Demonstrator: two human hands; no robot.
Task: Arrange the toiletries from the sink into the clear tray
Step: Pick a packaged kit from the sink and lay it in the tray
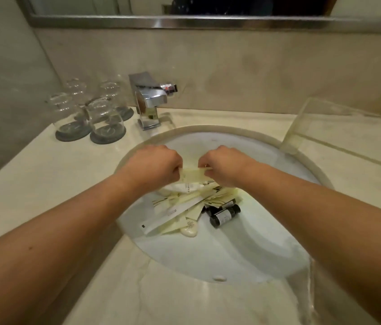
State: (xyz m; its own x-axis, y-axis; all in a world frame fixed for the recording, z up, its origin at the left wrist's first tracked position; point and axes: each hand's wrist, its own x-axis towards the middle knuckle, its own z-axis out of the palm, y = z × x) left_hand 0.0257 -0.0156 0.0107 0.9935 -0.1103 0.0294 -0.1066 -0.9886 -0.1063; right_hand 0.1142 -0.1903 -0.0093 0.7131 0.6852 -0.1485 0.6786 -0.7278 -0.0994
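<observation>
- A pale yellow packet (193, 174) is being held above the sink (229, 261), its long axis running left to right between the two hands, roughly level.
- The left hand (155, 165) is pinching the packet's left end, fingers curled closed around it; the fingertips themselves are hidden under the knuckles.
- The right hand (223, 164) is gripping the packet's right end in the same closed pinch, so the packet is bridging the gap between both fists.
- Below the hands, a pile of cream sachets and white strips (180, 207) is lying in the basin, fanned at several angles, most pointing from lower left to upper right.
- Small dark bottles (224, 214) are lying on their sides just right of the pile, caps pointing up and right.
- The clear tray (302, 127) is sitting on the counter (44, 165) to the right of the basin, well apart from the packet.
- Upturned glasses (86, 113) are standing on coasters left of the faucet (148, 102).
</observation>
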